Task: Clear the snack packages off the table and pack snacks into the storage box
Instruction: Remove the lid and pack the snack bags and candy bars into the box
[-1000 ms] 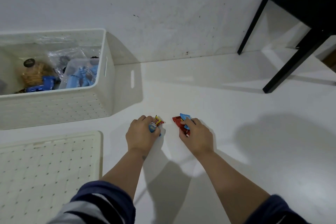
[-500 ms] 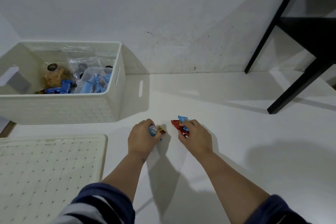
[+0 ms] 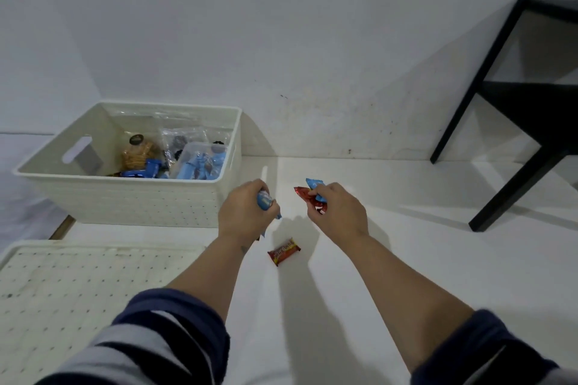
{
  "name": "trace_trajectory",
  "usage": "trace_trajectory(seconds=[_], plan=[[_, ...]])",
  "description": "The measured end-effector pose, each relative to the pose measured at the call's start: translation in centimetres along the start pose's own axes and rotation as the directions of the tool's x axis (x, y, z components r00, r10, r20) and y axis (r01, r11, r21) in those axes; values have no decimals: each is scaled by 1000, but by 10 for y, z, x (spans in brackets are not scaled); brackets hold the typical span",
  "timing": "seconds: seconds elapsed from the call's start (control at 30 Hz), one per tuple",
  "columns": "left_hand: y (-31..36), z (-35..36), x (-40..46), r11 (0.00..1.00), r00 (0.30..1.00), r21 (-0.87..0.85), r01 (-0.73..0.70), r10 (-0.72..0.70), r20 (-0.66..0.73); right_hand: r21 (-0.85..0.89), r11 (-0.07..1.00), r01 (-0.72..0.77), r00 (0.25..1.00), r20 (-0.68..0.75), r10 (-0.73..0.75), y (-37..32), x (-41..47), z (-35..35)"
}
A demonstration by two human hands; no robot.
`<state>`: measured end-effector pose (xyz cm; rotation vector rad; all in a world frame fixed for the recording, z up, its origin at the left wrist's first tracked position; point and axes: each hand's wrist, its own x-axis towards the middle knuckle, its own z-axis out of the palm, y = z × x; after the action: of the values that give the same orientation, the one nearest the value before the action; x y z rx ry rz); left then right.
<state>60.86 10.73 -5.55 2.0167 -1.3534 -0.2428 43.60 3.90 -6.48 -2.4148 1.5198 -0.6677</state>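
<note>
My left hand (image 3: 245, 216) is raised above the white table, closed around a small blue snack packet (image 3: 265, 199), just right of the white storage box (image 3: 131, 200). My right hand (image 3: 339, 212) is also lifted, gripping a red packet (image 3: 305, 195) and a blue packet (image 3: 312, 183) together. One small red and yellow snack packet (image 3: 284, 251) lies flat on the table between and below the two hands. The box holds several snacks, among them biscuits in clear wrap (image 3: 137, 151) and blue packets (image 3: 200, 166).
The box's white perforated lid (image 3: 78, 287) lies flat at the near left. A black metal frame (image 3: 513, 109) stands at the far right against the white wall. The table (image 3: 422, 259) stretches white to the right.
Both hands have lifted off the table with their packets. The red and yellow packet that was at my left hand now lies alone on the table. The view has tilted up.
</note>
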Motion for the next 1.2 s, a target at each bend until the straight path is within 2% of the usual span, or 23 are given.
trace_trajectory(seconds=[0.17,0.27,0.4,0.53,0.63,0.7,0.73,0.77,0.8,0.83,0.93,1.07,1.2], plan=[[-1,-69,41,998,980,1,-69,68,-185,12,989,148,986,-77,-147,-65,49,-26],[-16,-121,65,998,954,23,-51,55,-294,50,978,204,973,-118,-197,-119,76,-33],[-60,-178,92,999,931,-26,-18,8,-365,151,967,206,977,-89,-194,-199,102,-22],[-114,-212,122,993,912,-107,56,-95,-399,278,951,136,990,-82,-117,-267,124,12],[-159,-216,147,974,937,-204,96,-158,-313,402,915,26,1000,1,-29,-304,145,57],[-188,-212,155,962,966,-233,140,-184,-181,557,823,-110,980,198,-3,-320,153,86],[-201,-209,155,961,973,-212,178,-204,-107,629,746,-219,946,325,3,-326,154,99],[-214,-206,155,962,973,-169,215,-226,-44,654,686,-320,899,439,2,-330,153,111],[-226,-203,153,962,969,-117,246,-247,2,631,681,-372,866,500,9,-331,152,123],[-236,-201,151,962,965,-75,262,-260,39,581,724,-371,856,517,24,-330,150,131],[-254,-202,148,973,966,1,231,-229,119,402,884,-238,888,459,31,-325,145,132],[-247,-203,141,959,975,275,64,-119,189,291,937,-192,886,463,38,-305,140,109],[-222,-191,128,936,973,337,-99,20,228,166,972,-165,912,400,87,-273,125,84]])
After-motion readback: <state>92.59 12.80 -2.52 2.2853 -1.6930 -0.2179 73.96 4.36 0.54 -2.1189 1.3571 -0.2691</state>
